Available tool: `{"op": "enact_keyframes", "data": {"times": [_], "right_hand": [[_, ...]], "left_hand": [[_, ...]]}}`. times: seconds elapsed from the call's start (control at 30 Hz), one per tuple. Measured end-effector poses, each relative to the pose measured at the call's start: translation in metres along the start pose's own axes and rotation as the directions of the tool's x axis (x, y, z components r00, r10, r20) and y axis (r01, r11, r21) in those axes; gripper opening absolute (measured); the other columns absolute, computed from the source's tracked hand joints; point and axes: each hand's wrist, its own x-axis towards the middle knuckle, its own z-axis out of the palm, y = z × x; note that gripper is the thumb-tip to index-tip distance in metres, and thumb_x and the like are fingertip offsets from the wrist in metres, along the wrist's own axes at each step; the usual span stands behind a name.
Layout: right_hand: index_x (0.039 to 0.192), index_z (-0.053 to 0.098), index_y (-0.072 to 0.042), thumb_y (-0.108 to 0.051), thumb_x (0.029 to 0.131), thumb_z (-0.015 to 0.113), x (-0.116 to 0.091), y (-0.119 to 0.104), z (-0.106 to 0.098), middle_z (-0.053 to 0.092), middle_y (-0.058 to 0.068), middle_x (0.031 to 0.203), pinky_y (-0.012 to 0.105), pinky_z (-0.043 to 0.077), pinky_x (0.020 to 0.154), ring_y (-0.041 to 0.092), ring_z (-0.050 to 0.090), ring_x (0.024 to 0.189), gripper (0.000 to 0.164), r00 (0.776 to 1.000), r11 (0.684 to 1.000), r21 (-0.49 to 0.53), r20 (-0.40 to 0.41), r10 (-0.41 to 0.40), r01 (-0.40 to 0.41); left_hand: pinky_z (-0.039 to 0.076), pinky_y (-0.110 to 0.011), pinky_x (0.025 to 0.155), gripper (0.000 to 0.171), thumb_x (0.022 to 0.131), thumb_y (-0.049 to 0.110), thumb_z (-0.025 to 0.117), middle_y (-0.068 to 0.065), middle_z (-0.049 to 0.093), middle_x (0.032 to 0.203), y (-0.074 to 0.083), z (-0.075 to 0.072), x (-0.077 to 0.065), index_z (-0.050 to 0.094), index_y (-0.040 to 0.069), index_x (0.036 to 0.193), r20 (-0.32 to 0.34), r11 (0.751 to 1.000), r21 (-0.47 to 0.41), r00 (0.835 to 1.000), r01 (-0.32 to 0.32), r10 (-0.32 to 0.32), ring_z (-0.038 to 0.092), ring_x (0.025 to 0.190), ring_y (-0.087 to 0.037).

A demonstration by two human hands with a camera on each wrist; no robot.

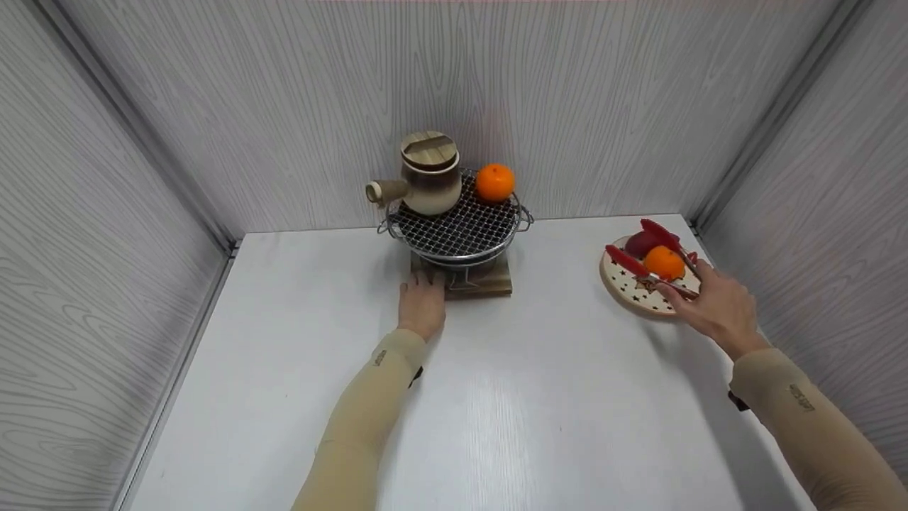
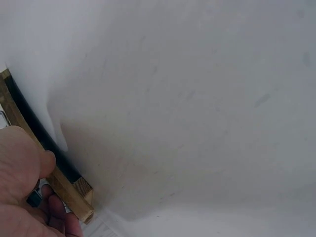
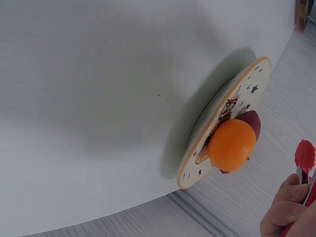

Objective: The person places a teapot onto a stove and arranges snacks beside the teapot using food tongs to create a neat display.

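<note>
My left hand (image 1: 423, 309) grips the front left of a wooden base (image 1: 496, 285) under a small round grill. In the left wrist view the thumb and fingers (image 2: 57, 210) pinch the edge of that base (image 2: 66, 192). My right hand (image 1: 725, 310) holds tongs with red tips (image 1: 627, 262), spread on either side of an orange (image 1: 665, 263). This orange lies on a star-patterned plate (image 1: 616, 284) beside a dark red, rounded food (image 1: 639, 245). In the right wrist view the tongs' red tip (image 3: 305, 157) is apart from the orange (image 3: 231, 144).
On the grill's wire mesh (image 1: 461, 231) stand a side-handled clay pot (image 1: 434, 190) with a wooden lid (image 1: 428, 149) and another orange (image 1: 494, 183). Wood-grain walls (image 1: 567, 92) enclose the white table (image 1: 511, 397) at the back and sides.
</note>
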Motion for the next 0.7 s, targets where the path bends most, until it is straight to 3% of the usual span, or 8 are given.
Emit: {"op": "enact_keyframes", "data": {"times": [0.2, 0.43, 0.7], "right_hand": [[0.163, 0.05, 0.0, -0.084, 0.1, 0.055, -0.002, 0.012, 0.003, 0.047, 0.015, 0.082, 0.039, 0.03, 0.062, 0.034, 0.045, 0.072, 0.105, 0.999, 0.999, 0.0, 0.003, 0.05, -0.05], [0.165, 0.044, 0.007, -0.086, 0.1, 0.052, -0.003, 0.029, 0.007, 0.059, 0.028, 0.097, 0.038, 0.034, 0.062, 0.04, 0.051, 0.08, 0.113, 0.992, 0.992, -0.006, 0.032, 0.125, -0.125], [0.172, 0.033, 0.004, -0.087, 0.099, 0.051, -0.004, 0.042, 0.011, 0.053, 0.022, 0.088, 0.039, 0.035, 0.062, 0.036, 0.048, 0.074, 0.118, 0.979, 0.982, -0.026, 0.069, 0.19, -0.189]], "left_hand": [[0.051, -0.065, 0.12, 0.053, 0.111, 0.009, 0.062, -0.033, 0.051, 0.164, 0.0, 0.0, 0.001, 0.051, 0.007, 0.163, 0.011, 1.0, 0.006, 1.0, 0.002, -0.003, 0.054, 0.15, -0.048], [0.05, -0.066, 0.12, 0.053, 0.112, 0.009, 0.06, -0.034, 0.051, 0.165, 0.0, -0.001, 0.001, 0.051, 0.006, 0.163, 0.017, 1.0, -0.001, 1.0, 0.002, -0.002, 0.053, 0.151, -0.049], [0.055, -0.06, 0.111, 0.05, 0.108, 0.007, 0.068, -0.032, 0.059, 0.154, 0.0, 0.0, -0.001, 0.055, 0.005, 0.157, -0.024, 1.0, -0.016, 1.0, 0.003, -0.003, 0.06, 0.141, -0.047]]}}
